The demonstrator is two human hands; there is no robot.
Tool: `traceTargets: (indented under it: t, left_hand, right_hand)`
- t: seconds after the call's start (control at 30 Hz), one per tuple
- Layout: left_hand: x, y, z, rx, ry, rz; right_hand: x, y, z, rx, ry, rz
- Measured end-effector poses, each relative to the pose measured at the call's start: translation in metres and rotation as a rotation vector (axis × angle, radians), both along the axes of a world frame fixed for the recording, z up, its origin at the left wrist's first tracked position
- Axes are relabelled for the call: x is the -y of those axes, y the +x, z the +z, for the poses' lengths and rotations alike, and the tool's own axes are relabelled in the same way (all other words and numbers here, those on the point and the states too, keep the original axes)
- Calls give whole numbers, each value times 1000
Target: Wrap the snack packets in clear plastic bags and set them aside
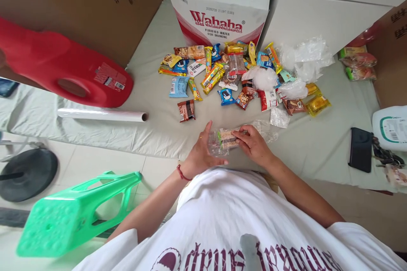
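My right hand pinches a small packaged snack with a green end and a pale, grainy look. A clear plastic bag lies around the snack, and more clear film spreads behind my right hand. My left hand is at the bag's left end, thumb and fingers spread wide; whether it touches the film is hard to see. Just beyond is a pile of wrapped snacks in yellow, blue, brown and red. One brown packet lies apart, nearest my left hand.
A Wahaha carton stands behind the pile. Crumpled clear bags lie to its right. On the left are a red jug and a white roll; a green stool is below. A black phone lies right, by a white bottle.
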State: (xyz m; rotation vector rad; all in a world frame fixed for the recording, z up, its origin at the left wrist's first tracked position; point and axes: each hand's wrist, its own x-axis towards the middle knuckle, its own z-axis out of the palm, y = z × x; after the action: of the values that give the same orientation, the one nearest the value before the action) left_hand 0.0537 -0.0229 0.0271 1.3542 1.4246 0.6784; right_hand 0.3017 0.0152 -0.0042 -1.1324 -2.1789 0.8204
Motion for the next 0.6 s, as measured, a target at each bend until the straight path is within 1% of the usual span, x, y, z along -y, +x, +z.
traceTargets:
  t: [0.07,0.1,0.17,0.23,0.27,0.33,0.4,0.43,0.5,0.53,0.6]
  left_hand:
    - [9,1,-3,-77,119,2]
    - [12,1,-6,-82,169,52]
    - [12,4,-13,-23,192,238]
    - [5,8,-22,89,112,450]
    - [0,10,-25,147,54,533]
    - [-10,14,-27,237,-63,632]
    - [-16,17,-24,276,-175,657]
    - [-18,18,-22,278,-221,646]
    - [-18,15,-16,242,-276,576]
    - [-17,13,-14,200,-274,524]
    - [-14,7,-13,65,-195,402]
  right_hand:
    - [0,0,0,6,9,1]
    - [0,0,0,12,18,2]
    - [1,-1,0,25,39,3]
    - [1,-2,-1,40,56,-1]
    - [2,-2,-2,49,63,-5]
    - [2,-3,-2,66,71,-11]
    - [4,-4,-2,77,73,-17]
    - [4,-5,-2,78,71,-21]
    - [5,-5,-1,74,69,-25]
    - [5,-5,-1,73,70,-26]
    - [6,-6,0,71,77,-28]
